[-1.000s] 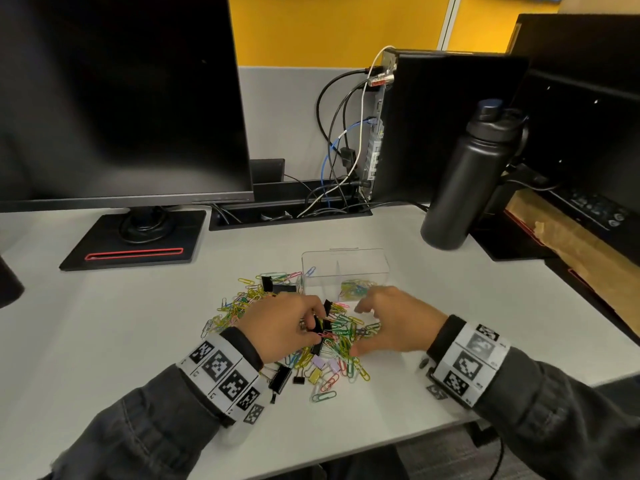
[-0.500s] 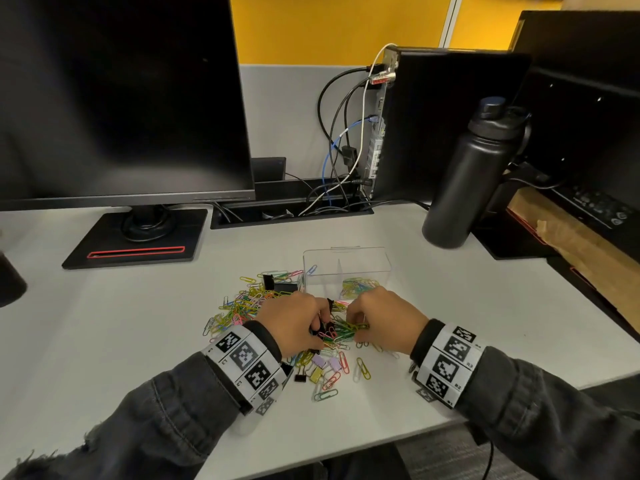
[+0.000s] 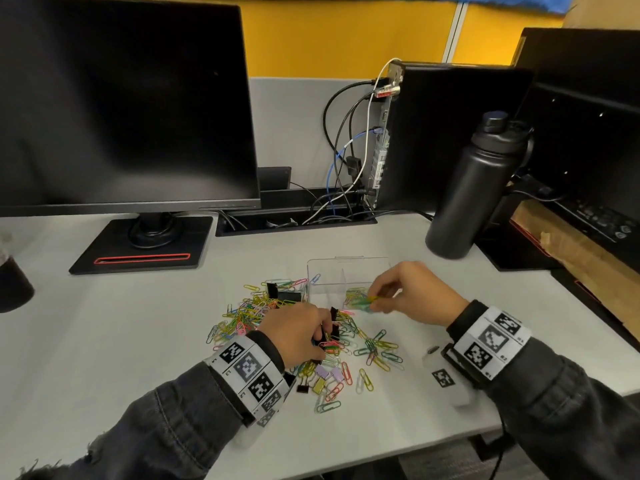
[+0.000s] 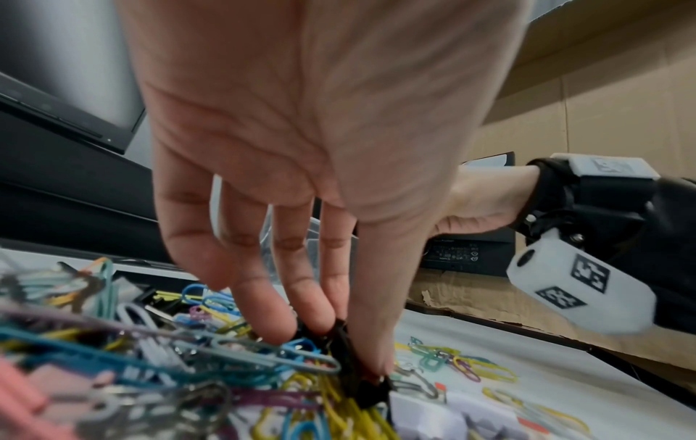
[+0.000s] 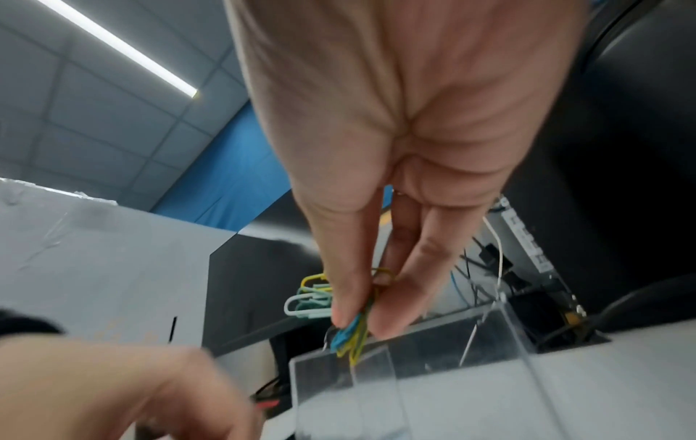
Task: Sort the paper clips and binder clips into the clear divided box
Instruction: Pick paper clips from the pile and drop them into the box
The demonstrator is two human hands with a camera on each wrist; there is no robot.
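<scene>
A heap of coloured paper clips (image 3: 249, 311) and small binder clips (image 3: 320, 377) lies on the white desk. The clear divided box (image 3: 348, 268) stands just behind it, with several paper clips in its right compartment. My left hand (image 3: 298, 332) is down in the heap, its thumb and fingers pinching a black binder clip (image 4: 350, 357). My right hand (image 3: 412, 296) is raised at the box's right compartment, pinching a bunch of paper clips (image 5: 350, 333) over the clear box rim (image 5: 414, 351).
A black bottle (image 3: 474, 188) stands right of the box. A monitor on a black stand (image 3: 142, 244) fills the left rear. A computer tower (image 3: 446, 133) and cables sit behind. Two black binder clips (image 3: 282, 292) lie left of the box.
My right hand has lifted from the heap with a bunch of paper clips and moved up and right to the box. My left hand stays in the heap on a binder clip.
</scene>
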